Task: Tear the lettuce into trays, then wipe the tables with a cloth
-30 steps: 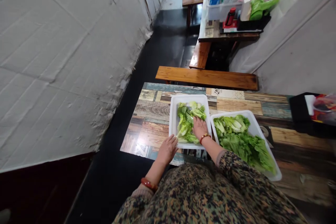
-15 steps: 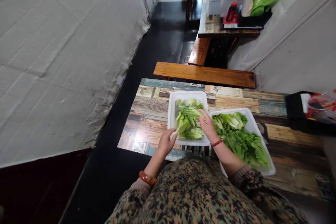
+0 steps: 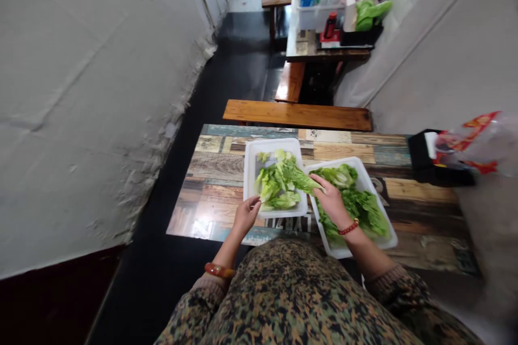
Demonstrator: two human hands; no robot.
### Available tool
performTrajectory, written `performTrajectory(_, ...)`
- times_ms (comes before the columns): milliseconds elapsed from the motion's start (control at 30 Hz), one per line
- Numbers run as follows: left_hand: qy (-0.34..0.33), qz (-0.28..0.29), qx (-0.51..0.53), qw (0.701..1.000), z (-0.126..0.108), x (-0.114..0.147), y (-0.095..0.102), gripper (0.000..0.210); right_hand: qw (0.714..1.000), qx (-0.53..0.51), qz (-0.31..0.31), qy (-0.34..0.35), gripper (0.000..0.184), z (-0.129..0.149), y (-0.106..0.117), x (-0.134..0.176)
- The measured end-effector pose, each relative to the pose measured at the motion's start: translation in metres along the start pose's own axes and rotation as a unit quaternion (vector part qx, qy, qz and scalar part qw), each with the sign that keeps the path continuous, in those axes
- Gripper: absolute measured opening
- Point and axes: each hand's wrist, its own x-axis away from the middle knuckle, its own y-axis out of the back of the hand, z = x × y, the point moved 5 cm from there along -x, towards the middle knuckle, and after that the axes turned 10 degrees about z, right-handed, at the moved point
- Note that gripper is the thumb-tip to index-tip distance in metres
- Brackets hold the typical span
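My right hand (image 3: 332,204) is closed on a long green lettuce leaf (image 3: 301,179), which stretches leftward over the gap between two white plastic trays. At the front left corner of the left tray (image 3: 247,172), my left hand (image 3: 245,216) has its thumb and fingertips pinched together beside pale lettuce pieces (image 3: 283,200). Whatever is between those fingertips is too small to make out. Torn lettuce lies in the left tray. Larger, leafy lettuce (image 3: 366,210) fills the right tray (image 3: 380,206), partly hidden under my right forearm.
Both trays stand on a wood-patterned table (image 3: 218,194). A black box (image 3: 423,159) with a red and clear plastic bag (image 3: 473,143) sits at the right end by the wall. Beyond the table are a wooden bench (image 3: 297,113) and another table (image 3: 301,53) loaded with goods.
My right hand has drawn the lettuce leaf rightward, from above the left tray to the edge of the right tray. My left hand stays near the left tray's front corner. The view has shifted.
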Motion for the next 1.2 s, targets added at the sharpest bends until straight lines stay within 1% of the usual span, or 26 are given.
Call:
performTrajectory(100,-0.006,0.020,0.012,1.000,-0.009,-0.010,-0.013,0.032,0.998,0.028,-0.060,0.004,0.042,0.005,0.055,0.041)
performTrajectory(167,-0.009,0.042,0.005,0.999,-0.017,-0.017,-0.025,0.034,0.992,0.068,-0.102,0.040,0.042,0.010,0.085,0.072)
performTrajectory(233,-0.018,0.073,-0.016,0.997,-0.028,-0.023,-0.039,0.036,0.981,0.128,-0.122,0.083,0.044,0.009,0.101,0.102)
performTrajectory(267,-0.026,0.087,-0.027,0.995,-0.034,-0.026,-0.047,0.036,0.975,0.161,-0.116,0.100,0.045,0.006,0.102,0.115)
performTrajectory(300,-0.035,0.100,-0.038,0.994,-0.040,-0.028,-0.055,0.036,0.970,0.191,-0.097,0.114,0.047,0.000,0.099,0.126)
performTrajectory(367,-0.058,0.118,-0.063,0.989,-0.054,-0.031,-0.070,0.036,0.962,0.238,-0.030,0.128,0.049,-0.016,0.084,0.144)
performTrajectory(433,-0.084,0.134,-0.089,0.983,-0.066,-0.032,-0.084,0.035,0.955,0.269,0.034,0.121,0.049,-0.033,0.065,0.155)
performTrajectory(467,-0.097,0.144,-0.101,0.980,-0.072,-0.032,-0.090,0.034,0.953,0.276,0.053,0.110,0.048,-0.039,0.058,0.159)
performTrajectory(500,-0.111,0.154,-0.113,0.975,-0.077,-0.031,-0.097,0.034,0.954,0.277,0.057,0.095,0.048,-0.044,0.054,0.161)
performTrajectory(533,-0.126,0.163,-0.126,0.970,-0.083,-0.030,-0.103,0.032,0.958,0.272,0.047,0.079,0.046,-0.046,0.053,0.163)
performTrajectory(633,-0.188,0.197,-0.177,0.946,-0.104,-0.019,-0.123,0.031,0.976,0.214,-0.007,0.044,0.038,-0.045,0.060,0.162)
performTrajectory(667,-0.220,0.215,-0.197,0.931,-0.113,-0.014,-0.132,0.031,0.982,0.186,-0.005,0.040,0.036,-0.044,0.062,0.162)
performTrajectory(700,-0.257,0.237,-0.219,0.911,-0.122,-0.008,-0.142,0.033,0.986,0.161,0.015,0.038,0.034,-0.042,0.061,0.160)
performTrajectory(767,-0.338,0.290,-0.271,0.854,-0.140,0.004,-0.165,0.041,0.986,0.137,0.090,0.035,0.031,-0.042,0.052,0.158)
performTrajectory(833,-0.387,0.333,-0.329,0.794,-0.150,0.011,-0.187,0.050,0.976,0.145,0.160,0.027,0.028,-0.046,0.041,0.157)
performTrajectory(867,-0.389,0.345,-0.360,0.775,-0.151,0.011,-0.196,0.054,0.971,0.155,0.180,0.020,0.027,-0.051,0.036,0.155)
performTrajectory(900,-0.376,0.350,-0.388,0.765,-0.150,0.008,-0.204,0.056,0.968,0.164,0.192,0.014,0.026,-0.056,0.032,0.153)
performTrajectory(967,-0.327,0.354,-0.427,0.765,-0.142,-0.001,-0.215,0.061,0.961,0.181,0.208,0.002,0.025,-0.068,0.025,0.146)
performTrajectory(1033,-0.288,0.363,-0.441,0.769,-0.131,-0.008,-0.221,0.067,0.952,0.207,0.224,-0.014,0.022,-0.080,0.019,0.138)
performTrajectory(1133,-0.280,0.378,-0.436,0.767,-0.122,-0.014,-0.225,0.073,0.941,0.240,0.238,-0.029,0.020,-0.086,0.018,0.131)
performTrajectory(1200,-0.286,0.379,-0.434,0.766,-0.120,-0.014,-0.225,0.072,0.943,0.225,0.243,-0.019,0.020,-0.079,0.022,0.131)
